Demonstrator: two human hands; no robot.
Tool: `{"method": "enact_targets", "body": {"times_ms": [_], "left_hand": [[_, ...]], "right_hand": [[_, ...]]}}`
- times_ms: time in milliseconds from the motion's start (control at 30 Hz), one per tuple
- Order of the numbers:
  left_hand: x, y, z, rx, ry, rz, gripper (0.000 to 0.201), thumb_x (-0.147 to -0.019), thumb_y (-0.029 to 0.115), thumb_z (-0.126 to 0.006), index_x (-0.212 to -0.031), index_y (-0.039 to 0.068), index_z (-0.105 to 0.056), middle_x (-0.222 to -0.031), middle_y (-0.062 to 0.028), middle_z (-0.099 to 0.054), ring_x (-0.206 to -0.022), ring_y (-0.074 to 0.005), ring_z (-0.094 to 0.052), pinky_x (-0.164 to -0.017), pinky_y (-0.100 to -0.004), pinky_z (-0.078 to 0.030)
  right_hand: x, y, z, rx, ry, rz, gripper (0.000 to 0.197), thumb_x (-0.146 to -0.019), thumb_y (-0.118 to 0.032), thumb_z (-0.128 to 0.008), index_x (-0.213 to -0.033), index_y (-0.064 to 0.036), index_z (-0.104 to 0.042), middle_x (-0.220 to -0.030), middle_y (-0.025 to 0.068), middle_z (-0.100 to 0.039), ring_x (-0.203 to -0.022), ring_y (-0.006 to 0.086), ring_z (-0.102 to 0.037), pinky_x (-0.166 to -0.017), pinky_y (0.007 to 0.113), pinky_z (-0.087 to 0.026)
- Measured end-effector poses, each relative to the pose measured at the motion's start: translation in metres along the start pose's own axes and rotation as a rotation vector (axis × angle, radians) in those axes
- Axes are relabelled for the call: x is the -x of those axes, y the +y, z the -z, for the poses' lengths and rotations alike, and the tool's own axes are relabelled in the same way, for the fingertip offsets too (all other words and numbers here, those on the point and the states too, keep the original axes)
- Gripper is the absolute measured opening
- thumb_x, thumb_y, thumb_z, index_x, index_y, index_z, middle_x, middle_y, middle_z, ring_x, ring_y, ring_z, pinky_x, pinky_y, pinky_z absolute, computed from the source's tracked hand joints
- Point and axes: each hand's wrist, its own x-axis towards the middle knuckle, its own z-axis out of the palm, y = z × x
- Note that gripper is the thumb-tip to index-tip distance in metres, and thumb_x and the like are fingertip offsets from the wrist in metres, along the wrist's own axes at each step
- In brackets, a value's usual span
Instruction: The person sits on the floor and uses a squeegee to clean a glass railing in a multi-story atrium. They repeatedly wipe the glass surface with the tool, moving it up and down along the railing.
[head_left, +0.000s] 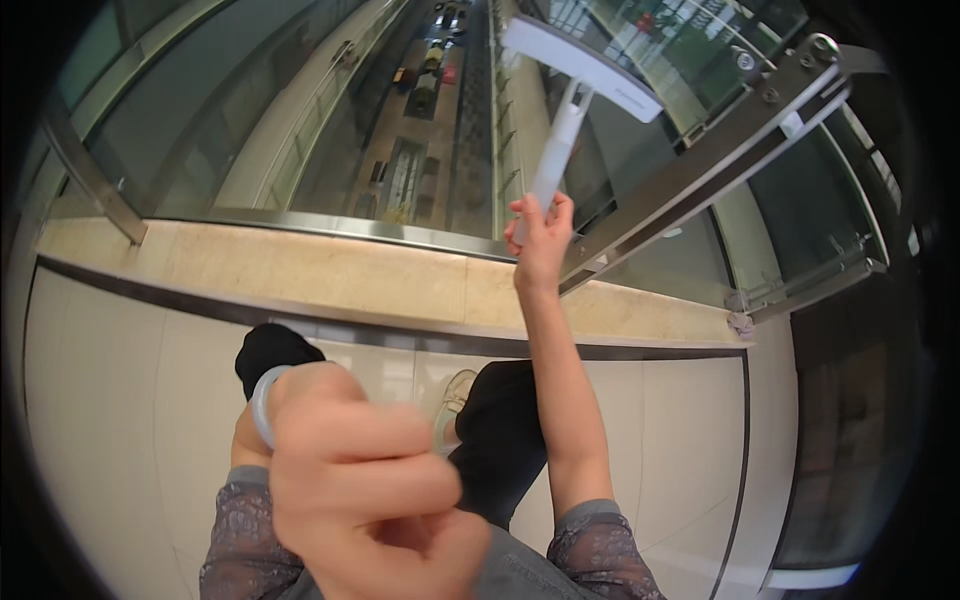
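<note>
My right hand is wrapped round the lower handle of a white squeegee. Its wide head tilts up and away in front of the glass panel, beside a metal post; whether it touches the glass I cannot tell. Close below the camera my left hand is raised with curled fingers, slightly blurred. What the left fingers hold, if anything, is hidden. A pale bangle circles the left wrist.
A beige stone ledge runs along the foot of the glass. Metal posts stand at right and left. A crumpled pale cloth lies at the ledge's right end. Beyond the glass, a lower hall drops away. Light tiles cover the floor.
</note>
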Motion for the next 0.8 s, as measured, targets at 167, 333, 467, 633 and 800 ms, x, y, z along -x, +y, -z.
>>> {"method": "enact_targets", "body": {"times_ms": [167, 333, 467, 633, 800], "left_hand": [[-0.025, 0.044, 0.013, -0.102, -0.123, 0.807, 0.046, -0.073, 0.049, -0.049, -0.056, 0.01, -0.033, -0.052, 0.0002, -0.021, -0.043, -0.0128, -0.014, -0.042, -0.0247, -0.01], [0.007, 0.026, -0.016, -0.09, 0.032, 0.276, 0.011, -0.068, 0.017, -0.046, -0.066, 0.011, -0.037, -0.056, 0.0009, -0.023, -0.044, -0.0113, -0.018, -0.04, -0.023, -0.011], [0.012, 0.031, -0.013, -0.048, 0.049, 0.25, 0.011, -0.064, 0.002, -0.042, -0.067, 0.011, -0.037, -0.058, 0.0005, -0.026, -0.044, -0.0113, -0.022, -0.039, -0.022, -0.013], [0.014, 0.021, -0.019, -0.084, 0.087, 0.129, 0.014, -0.064, 0.0, -0.045, -0.067, 0.011, -0.037, -0.061, -0.0002, -0.031, -0.045, -0.0109, -0.023, -0.039, -0.0222, -0.014], [0.011, 0.026, -0.023, -0.093, 0.083, 0.133, 0.016, -0.062, 0.001, -0.046, -0.067, 0.012, -0.036, -0.062, 0.0003, -0.032, -0.045, -0.0101, -0.022, -0.041, -0.0228, -0.015]], "right_hand": [[0.001, -0.004, -0.009, -0.006, -0.038, -0.018, 0.029, -0.092, -0.018, -0.062, -0.108, -0.0068, -0.04, -0.084, 0.0074, -0.06, -0.052, 0.0113, -0.053, -0.036, 0.021, -0.031], [0.004, -0.004, -0.004, 0.031, -0.011, -0.014, 0.03, -0.092, -0.019, -0.061, -0.11, -0.0067, -0.04, -0.084, 0.0073, -0.06, -0.052, 0.0109, -0.053, -0.038, 0.021, -0.031], [0.004, -0.006, -0.006, 0.031, -0.025, -0.011, 0.03, -0.092, -0.018, -0.061, -0.11, -0.0063, -0.04, -0.085, 0.008, -0.06, -0.053, 0.0111, -0.054, -0.038, 0.021, -0.031], [0.003, -0.005, -0.004, 0.017, -0.018, -0.023, 0.032, -0.092, -0.019, -0.062, -0.11, -0.0062, -0.039, -0.085, 0.0082, -0.061, -0.053, 0.0111, -0.054, -0.038, 0.021, -0.031], [0.004, -0.005, -0.005, 0.013, -0.037, -0.011, 0.032, -0.092, -0.019, -0.062, -0.11, -0.0059, -0.039, -0.084, 0.008, -0.06, -0.053, 0.011, -0.054, -0.038, 0.021, -0.031]]}}
